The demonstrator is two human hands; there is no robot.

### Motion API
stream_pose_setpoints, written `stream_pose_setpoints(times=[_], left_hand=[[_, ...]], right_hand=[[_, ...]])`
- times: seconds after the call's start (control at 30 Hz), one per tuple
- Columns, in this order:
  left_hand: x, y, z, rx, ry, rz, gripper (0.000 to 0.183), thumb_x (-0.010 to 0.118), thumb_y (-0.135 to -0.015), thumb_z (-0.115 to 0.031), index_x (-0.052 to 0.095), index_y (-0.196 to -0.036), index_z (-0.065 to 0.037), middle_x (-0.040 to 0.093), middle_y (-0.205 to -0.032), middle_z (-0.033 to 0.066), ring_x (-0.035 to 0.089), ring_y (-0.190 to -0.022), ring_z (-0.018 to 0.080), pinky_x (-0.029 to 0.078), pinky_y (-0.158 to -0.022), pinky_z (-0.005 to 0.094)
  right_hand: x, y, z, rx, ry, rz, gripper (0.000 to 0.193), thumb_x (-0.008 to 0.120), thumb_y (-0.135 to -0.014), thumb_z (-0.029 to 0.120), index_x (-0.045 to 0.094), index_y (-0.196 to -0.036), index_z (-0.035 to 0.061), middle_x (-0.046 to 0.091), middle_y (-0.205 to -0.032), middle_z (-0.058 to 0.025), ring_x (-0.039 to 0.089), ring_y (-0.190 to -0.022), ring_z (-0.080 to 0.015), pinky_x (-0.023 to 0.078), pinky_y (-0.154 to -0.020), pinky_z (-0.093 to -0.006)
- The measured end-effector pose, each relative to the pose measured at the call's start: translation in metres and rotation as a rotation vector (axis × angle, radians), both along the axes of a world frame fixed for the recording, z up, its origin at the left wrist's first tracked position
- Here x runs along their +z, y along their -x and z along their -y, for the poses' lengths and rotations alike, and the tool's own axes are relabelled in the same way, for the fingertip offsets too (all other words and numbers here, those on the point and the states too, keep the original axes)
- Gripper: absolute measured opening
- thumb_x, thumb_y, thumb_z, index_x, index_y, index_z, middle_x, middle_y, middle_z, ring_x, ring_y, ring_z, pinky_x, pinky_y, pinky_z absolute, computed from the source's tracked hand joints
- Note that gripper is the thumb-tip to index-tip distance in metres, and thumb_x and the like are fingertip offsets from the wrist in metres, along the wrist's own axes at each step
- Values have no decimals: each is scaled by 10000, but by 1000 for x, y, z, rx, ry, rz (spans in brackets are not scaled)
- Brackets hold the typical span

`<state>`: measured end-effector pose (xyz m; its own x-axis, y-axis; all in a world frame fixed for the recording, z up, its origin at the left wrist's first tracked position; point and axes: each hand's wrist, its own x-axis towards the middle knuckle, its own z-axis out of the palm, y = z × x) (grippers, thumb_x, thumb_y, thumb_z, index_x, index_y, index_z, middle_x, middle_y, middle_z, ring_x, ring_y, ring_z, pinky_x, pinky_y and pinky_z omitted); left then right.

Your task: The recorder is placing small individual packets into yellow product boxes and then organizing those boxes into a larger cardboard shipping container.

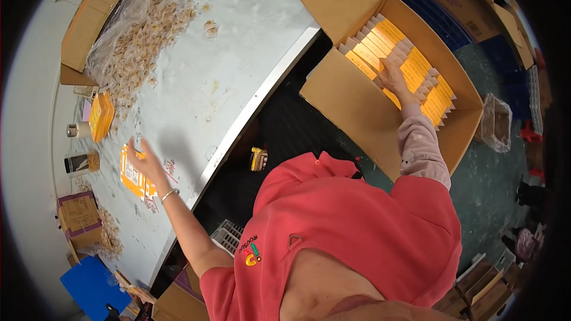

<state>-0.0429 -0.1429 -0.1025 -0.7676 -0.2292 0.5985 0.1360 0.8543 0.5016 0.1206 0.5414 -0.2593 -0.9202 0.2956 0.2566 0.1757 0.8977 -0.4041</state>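
Note:
My left hand (144, 161) is over the grey-white table at the left, fingers apart, beside a flat stack of orange and white small cartons (133, 176). Part of that stack is hidden behind the hand. At the right, my right hand (394, 81) reaches inside an open cardboard box (339, 95). Its fingers close on one of the yellow cartons (420, 64), which stand packed in rows with white end flaps sticking up. The fingertips are partly hidden among the cartons.
Small wrapped pieces (137, 35) spill from a plastic-lined box (95, 18) at the far left. An orange container (102, 117), a jar (82, 162) and a brown box (80, 217) line the table's left side. A clear bag-lined bin (495, 123) stands right of the cardboard box.

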Motion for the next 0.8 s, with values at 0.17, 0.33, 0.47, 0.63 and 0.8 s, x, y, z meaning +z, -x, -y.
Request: stream_pose_setpoints(times=[0.17, 0.33, 0.47, 0.63, 0.8], left_hand=[[-20, -63, 147, 743, 63, 466, 615, 592, -805, -507, 550, -1156, -4, 614, -1007, 195, 583, -932, 301, 478, -777, 423], [-74, -19, 132, 690, 180, 435, 936, 702, -619, -620, 436, -1222, 44, 599, -1046, 251, 612, -892, 390, 481, -813, 460], [-67, -54, 219, 639, -518, 457, 1034, 716, -611, -613, 342, -1258, 101, 525, -1125, 318, 566, -1011, 405, 455, -884, 452], [-44, -47, 211, 768, -739, 360, 918, 717, -609, -611, 461, -1167, 72, 563, -1114, 278, 568, -1045, 369, 449, -901, 414], [-34, -18, 203, 856, -500, 542, 824, 706, -637, -584, 530, -1110, 67, 596, -1088, 246, 577, -1045, 345, 450, -888, 430]], right_hand=[[26, 28, 45, -153, 811, 317, 556, 460, -906, 433, 424, -1337, 84, 470, -1304, -110, 426, -1197, -229, 357, -975, -334], [-14, 5, -67, -129, 515, 382, 591, 454, -915, 445, 408, -1331, 28, 476, -1303, -159, 459, -1182, -261, 381, -952, -337], [28, 68, -49, -26, 165, 15, 412, 510, -926, 286, 521, -1226, 4, 587, -1147, -149, 554, -1058, -232, 428, -901, -302], [171, 110, 76, 161, 307, -296, 266, 514, -924, 157, 578, -1135, 8, 616, -1082, -131, 576, -999, -193, 435, -886, -283], [196, 146, 185, 444, 200, -341, 186, 527, -908, 92, 608, -1030, -22, 639, -972, -102, 587, -931, -172, 440, -858, -270]])
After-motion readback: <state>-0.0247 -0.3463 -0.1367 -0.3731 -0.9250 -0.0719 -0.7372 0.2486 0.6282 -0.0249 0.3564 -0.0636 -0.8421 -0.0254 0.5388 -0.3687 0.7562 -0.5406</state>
